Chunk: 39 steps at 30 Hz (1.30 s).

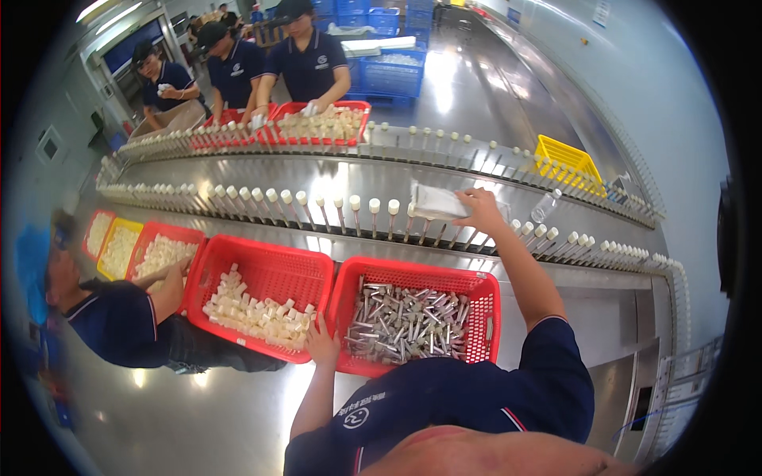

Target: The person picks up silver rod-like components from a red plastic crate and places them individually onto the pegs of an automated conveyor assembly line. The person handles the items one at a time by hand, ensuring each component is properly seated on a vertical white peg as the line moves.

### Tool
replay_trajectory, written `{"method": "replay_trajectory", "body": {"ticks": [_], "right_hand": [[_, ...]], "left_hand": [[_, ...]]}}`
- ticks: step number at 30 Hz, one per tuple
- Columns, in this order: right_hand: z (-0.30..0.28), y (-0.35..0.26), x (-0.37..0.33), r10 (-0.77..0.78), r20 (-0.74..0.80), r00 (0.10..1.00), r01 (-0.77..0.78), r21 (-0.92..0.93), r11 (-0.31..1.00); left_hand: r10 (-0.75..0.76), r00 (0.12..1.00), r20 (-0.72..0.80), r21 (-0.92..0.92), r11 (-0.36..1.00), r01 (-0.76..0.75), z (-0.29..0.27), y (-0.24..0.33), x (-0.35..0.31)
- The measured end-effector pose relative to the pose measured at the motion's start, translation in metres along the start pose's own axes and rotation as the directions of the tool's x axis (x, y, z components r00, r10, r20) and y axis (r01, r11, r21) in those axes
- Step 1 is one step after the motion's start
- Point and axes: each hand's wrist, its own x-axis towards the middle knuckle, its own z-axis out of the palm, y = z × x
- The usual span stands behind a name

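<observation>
My right hand (481, 211) reaches over the near row of metal rods and grips the right end of a white, clear-edged packet (438, 201). The packet is above the steel surface between two rows of rods. My left hand (323, 344) is at the near right corner of a red basket (262, 252) holding off-white caps (266, 317). Its fingers look extended beside the nearest caps, with no held piece visible. Close to its right is another red basket (381, 270), full of silvery metal pieces (405, 324).
White-capped rods (374, 208) line the looping conveyor. A clear bottle (546, 205) lies right of my right hand; a yellow basket (570, 161) stands beyond. One co-worker (119, 317) handles caps at left. Several others (302, 63) work across the line near blue crates (389, 75).
</observation>
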Motion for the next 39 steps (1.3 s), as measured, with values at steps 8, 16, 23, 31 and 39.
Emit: {"method": "replay_trajectory", "body": {"ticks": [8, 16, 23, 31, 39], "right_hand": [[-0.016, 0.023, -0.020, -0.002, -0.030, 1.000, 0.003, 0.031, 1.000], [-0.007, 0.044, -0.020, 0.020, 0.023, 1.000, -0.021, 0.027, 0.999], [-0.027, 0.035, -0.027, 0.016, -0.060, 0.998, -0.013, 0.047, 0.999], [-0.042, 0.028, -0.038, 0.028, -0.009, 1.000, -0.028, 0.017, 0.999], [-0.042, 0.031, -0.052, 0.078, 0.052, 0.996, -0.079, 0.016, 0.997]], "left_hand": [[0.014, 0.999, -0.034, -0.006, 1.000, -0.014, 0.004, 0.021, -0.016], [0.003, 0.999, -0.053, 0.022, 1.000, -0.002, 0.008, 0.032, -0.023], [-0.008, 1.000, 0.028, -0.013, 1.000, 0.008, -0.001, 0.027, -0.020], [-0.010, 1.000, 0.005, -0.020, 1.000, 0.011, -0.021, 0.023, -0.033], [0.008, 1.000, -0.011, -0.018, 1.000, -0.008, -0.021, 0.029, -0.040]]}}
